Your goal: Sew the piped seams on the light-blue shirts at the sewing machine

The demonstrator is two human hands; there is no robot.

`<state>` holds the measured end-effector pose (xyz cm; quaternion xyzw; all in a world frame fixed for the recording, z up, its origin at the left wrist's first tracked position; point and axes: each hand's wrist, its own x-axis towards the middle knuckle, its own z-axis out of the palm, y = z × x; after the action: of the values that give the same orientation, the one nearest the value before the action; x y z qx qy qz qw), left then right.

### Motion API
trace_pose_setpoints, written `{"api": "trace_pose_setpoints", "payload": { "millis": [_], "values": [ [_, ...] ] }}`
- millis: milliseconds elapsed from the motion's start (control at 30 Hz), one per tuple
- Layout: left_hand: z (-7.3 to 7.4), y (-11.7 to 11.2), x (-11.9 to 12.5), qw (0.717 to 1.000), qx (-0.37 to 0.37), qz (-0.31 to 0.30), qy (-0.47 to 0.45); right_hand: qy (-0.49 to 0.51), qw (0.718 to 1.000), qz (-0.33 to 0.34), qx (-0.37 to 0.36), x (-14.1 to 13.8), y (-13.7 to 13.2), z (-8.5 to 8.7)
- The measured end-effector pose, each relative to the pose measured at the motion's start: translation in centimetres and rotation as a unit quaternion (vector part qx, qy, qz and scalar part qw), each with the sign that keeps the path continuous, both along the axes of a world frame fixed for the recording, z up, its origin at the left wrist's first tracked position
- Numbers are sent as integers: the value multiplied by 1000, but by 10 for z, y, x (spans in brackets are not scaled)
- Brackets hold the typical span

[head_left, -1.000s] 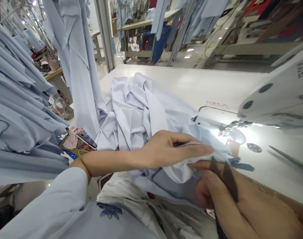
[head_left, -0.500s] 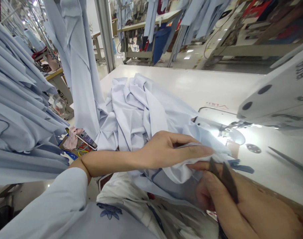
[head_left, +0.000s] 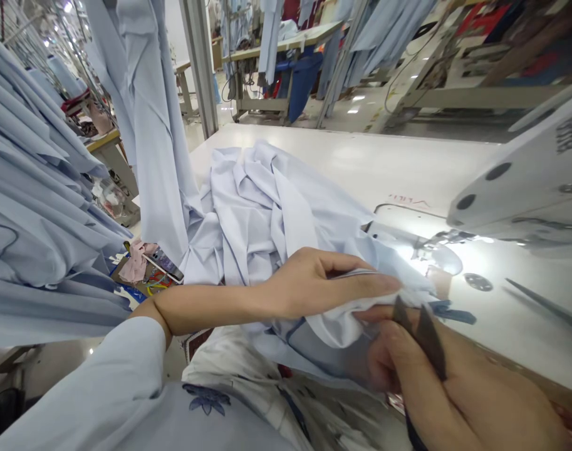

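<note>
My left hand [head_left: 327,285] reaches in from the left and pinches a fold of pale blue cloth [head_left: 342,326] between thumb and fingers. My right hand [head_left: 459,388] sits at the lower right, shut on small black thread snips [head_left: 424,335] whose blades point up at the cloth's edge. Its forefinger runs under the same fold. The cloth is a light blue garment piece with a darker seam line, and it spreads in a crumpled heap [head_left: 262,213] over the white sewing table [head_left: 361,164]. The snips' lower end is hidden by my hand.
A sewing machine head [head_left: 515,188] overhangs the table at the right, its lit needle area close to the cloth. Pale blue garments [head_left: 36,207] hang densely at the left. A phone [head_left: 166,264] and pink cloth [head_left: 134,264] lie beyond my left forearm.
Both hands and the snips sit slightly further left and the view has shifted a little. My left hand still pinches the fold, and my right hand still holds the snips.
</note>
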<state>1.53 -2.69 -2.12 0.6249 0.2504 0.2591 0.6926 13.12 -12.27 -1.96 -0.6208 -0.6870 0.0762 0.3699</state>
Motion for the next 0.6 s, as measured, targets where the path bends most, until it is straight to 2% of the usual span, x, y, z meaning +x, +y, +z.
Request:
{"api": "trace_pose_setpoints", "payload": {
  "millis": [167,333,600],
  "values": [
    [3,-1,0,999,-34,3,14,-25,1000,-6,15,0,0,-1],
    [2,-1,2,999,-36,4,-5,-53,998,-17,34,0,0,0],
    [0,-1,1,999,-38,12,-14,-36,999,0,12,2,-3,-5]
  ]
}}
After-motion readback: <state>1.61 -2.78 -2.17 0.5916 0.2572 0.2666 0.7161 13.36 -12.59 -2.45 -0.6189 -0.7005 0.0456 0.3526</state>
